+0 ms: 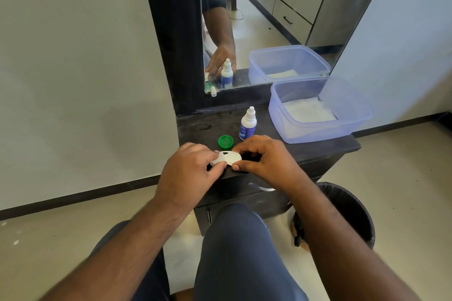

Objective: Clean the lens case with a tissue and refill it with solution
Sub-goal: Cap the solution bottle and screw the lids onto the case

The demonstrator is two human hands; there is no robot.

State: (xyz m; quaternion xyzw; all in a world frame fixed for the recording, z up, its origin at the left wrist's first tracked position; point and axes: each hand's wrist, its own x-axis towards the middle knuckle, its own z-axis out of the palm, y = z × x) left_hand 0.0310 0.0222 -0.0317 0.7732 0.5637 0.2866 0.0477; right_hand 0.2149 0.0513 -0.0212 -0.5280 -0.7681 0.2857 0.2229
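**Gripping the lens case at the tabletop's front edge**

The white lens case (226, 157) is pinched by the left hand (188, 173) and right hand (266, 161). Just behind, a green cap (225, 142) and solution bottle (247, 124) are set; a tissue-holding plastic tub (342, 134) is placed further right.

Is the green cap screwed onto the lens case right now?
No, the green cap lies by itself on the dark tabletop beside the solution bottle, apart from the white lens case held in both hands.

Pale walls (73, 56) w/ dark skirting, beige floor (403, 178), black vanity (244, 193) & mirror (269, 19).
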